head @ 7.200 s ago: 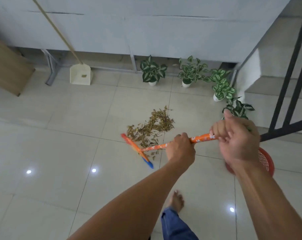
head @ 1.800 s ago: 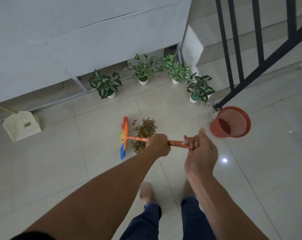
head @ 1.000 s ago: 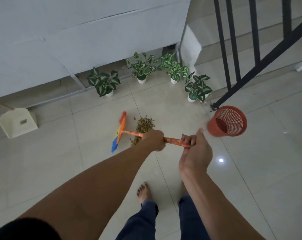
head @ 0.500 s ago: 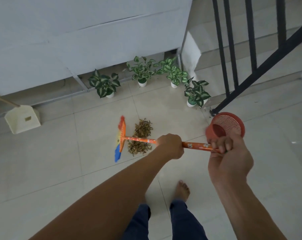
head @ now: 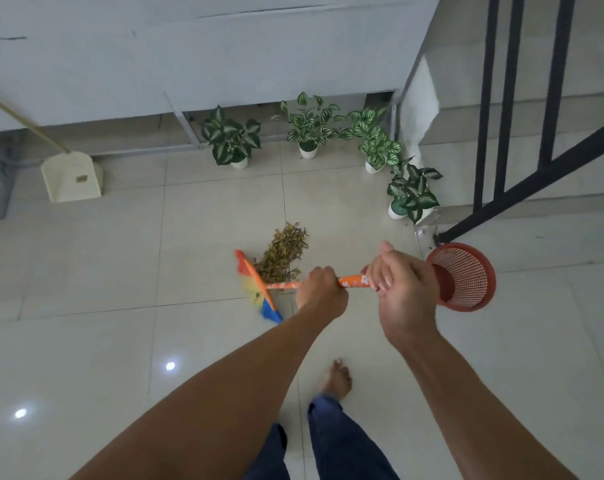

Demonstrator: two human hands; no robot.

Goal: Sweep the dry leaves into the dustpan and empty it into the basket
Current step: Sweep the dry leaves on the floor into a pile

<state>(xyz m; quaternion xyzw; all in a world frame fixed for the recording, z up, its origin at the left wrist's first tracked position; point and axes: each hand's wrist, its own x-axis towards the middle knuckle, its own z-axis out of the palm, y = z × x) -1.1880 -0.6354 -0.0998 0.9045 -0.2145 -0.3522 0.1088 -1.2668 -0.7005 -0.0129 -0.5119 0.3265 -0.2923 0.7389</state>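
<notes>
- Orange broom (head: 282, 285) handle lies left-right, head pointing left, beside dry leaves (head: 281, 255).
- left hand (head: 322, 293) and right hand (head: 403, 293) both clamp the handle.

I see the dry leaves (head: 282, 252) gathered in one compact brown-yellow heap on the pale tiled floor (head: 86, 265); I use this heap as my landmark. The broom (head: 259, 289) has an orange patterned handle and an orange, yellow and blue head; the head rests on the floor touching the heap's near-left edge. The dustpan (head: 72, 181) is cream plastic with a long pale handle, standing upright, well apart to the heap's far left. The basket (head: 465, 277) is red mesh, round, tilted with its mouth toward me, near the heap's right.
</notes>
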